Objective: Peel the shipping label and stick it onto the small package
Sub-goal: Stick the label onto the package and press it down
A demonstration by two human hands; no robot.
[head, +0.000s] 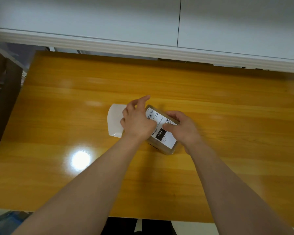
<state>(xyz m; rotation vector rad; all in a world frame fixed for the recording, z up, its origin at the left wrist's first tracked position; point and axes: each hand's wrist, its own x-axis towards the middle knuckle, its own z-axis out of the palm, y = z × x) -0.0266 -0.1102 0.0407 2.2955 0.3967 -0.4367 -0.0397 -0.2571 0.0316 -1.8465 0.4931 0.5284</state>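
Note:
A small tan package (168,149) wrapped in clear tape lies at the middle of the wooden table. A white shipping label (166,135) with a barcode, a QR code and a black "15H" block lies flat on its top. My left hand (137,120) rests on the package's left side, thumb pressing on the label, index finger lifted. My right hand (183,128) holds the package's right edge with curled fingers while its thumb presses on the label's middle. The blank white backing sheet (115,118) lies on the table just left of my left hand.
The glossy orange-brown table (227,116) reaches from a white ledge (143,46) at the back to its front edge near me. A dark brown piece of furniture (2,99) stands off the left side. A lamp glare (81,160) shows front left.

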